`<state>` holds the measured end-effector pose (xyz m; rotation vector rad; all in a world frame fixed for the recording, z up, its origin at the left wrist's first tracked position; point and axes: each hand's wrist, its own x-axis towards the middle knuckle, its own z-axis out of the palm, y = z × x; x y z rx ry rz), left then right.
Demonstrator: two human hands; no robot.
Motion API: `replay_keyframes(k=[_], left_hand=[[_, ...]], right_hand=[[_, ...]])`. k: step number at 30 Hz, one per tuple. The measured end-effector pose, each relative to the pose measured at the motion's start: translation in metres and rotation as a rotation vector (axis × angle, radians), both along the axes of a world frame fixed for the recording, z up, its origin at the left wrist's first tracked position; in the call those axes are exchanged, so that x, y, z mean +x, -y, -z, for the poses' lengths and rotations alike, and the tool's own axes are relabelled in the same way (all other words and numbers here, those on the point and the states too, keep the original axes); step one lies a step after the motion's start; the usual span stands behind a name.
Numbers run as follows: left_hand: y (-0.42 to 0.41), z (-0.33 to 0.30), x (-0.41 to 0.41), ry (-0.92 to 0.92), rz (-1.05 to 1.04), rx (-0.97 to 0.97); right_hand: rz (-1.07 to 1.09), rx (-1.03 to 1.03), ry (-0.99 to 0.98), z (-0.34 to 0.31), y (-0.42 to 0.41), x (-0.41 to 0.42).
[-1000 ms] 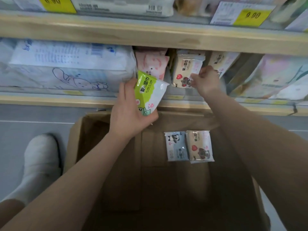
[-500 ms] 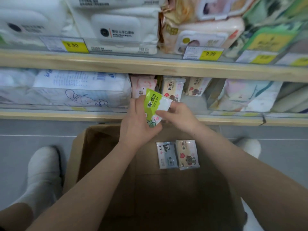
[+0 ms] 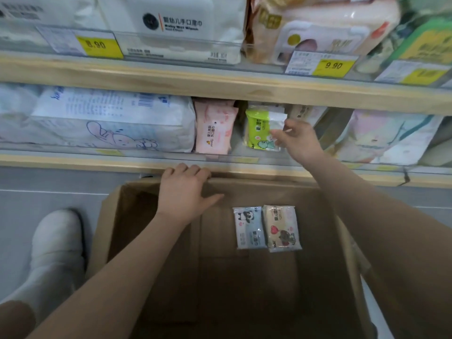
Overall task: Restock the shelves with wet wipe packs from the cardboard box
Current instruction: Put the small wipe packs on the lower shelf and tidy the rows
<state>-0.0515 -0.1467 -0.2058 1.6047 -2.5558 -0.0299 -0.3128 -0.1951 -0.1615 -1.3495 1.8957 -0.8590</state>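
The lime-green and white soft plastic wet wipe pack [image 3: 263, 129] now stands upright on the lower wooden shelf [image 3: 102, 160], between the pink wipe pack [image 3: 213, 129] and the beige packs further right; a second ago it was in the left hand above the box. The right hand [image 3: 297, 140] took it over and now pinches its right edge with thumb and fingertips, so that grip is closed on the pack, probably nudging it straight. The left hand [image 3: 184, 192] has dropped to the far rim of the brown cardboard box [image 3: 342, 241], fingers curled over the edge. Two packs remain on the box floor (a pale blue panda pack [image 3: 249, 227] and a cream bear pack [image 3: 282, 228], side by side, touching), so the restocking looks close to finished.
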Motion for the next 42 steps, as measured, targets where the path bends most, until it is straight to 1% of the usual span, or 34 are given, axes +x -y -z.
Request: replay_keyframes(k=[4,7,13,15,17,19,21,24,26,29,31,35,42], left_hand=[[0.003,0.005,0.001,-0.026,0.006,-0.072],[0.004,0.008,0.001,-0.035,0.021,-0.086],[0.003,0.006,-0.001,-0.031,0.016,-0.067],[0.001,0.002,-0.002,-0.021,0.01,-0.031],[-0.003,-0.005,-0.005,-0.05,0.008,0.009],[-0.011,-0.012,-0.014,-0.151,0.039,0.036],[-0.024,-0.021,-0.029,-0.25,0.121,0.047],[-0.052,-0.027,-0.057,-0.322,0.234,0.061],[-0.072,-0.024,-0.074,-0.339,0.261,0.126],[-0.096,-0.009,-0.094,-0.384,0.177,0.336],[-0.106,0.004,-0.102,-0.38,0.102,0.447],[-0.108,0.031,-0.112,-0.334,0.034,0.53],[-0.099,0.062,-0.152,-0.395,-0.231,0.737]], right_hand=[[0.118,-0.008,0.092,0.014,0.01,0.005],[0.154,-0.033,0.069,0.022,0.012,0.006],[0.184,-0.001,0.072,0.019,0.007,0.004],[0.173,-0.004,0.036,0.013,-0.003,-0.001],[0.139,-0.005,-0.017,0.003,-0.022,-0.005],[0.086,-0.01,-0.103,-0.006,-0.049,-0.011],[0.068,-0.025,-0.185,-0.015,-0.081,-0.019],[0.114,-0.049,-0.294,-0.022,-0.128,-0.033],[0.194,-0.019,-0.294,-0.02,-0.16,-0.038],[0.324,0.071,-0.235,-0.003,-0.202,-0.031],[0.339,0.106,-0.219,0.012,-0.218,-0.023],[0.368,0.09,-0.215,0.029,-0.225,-0.008],[0.363,0.091,-0.248,0.034,-0.226,-0.004]])
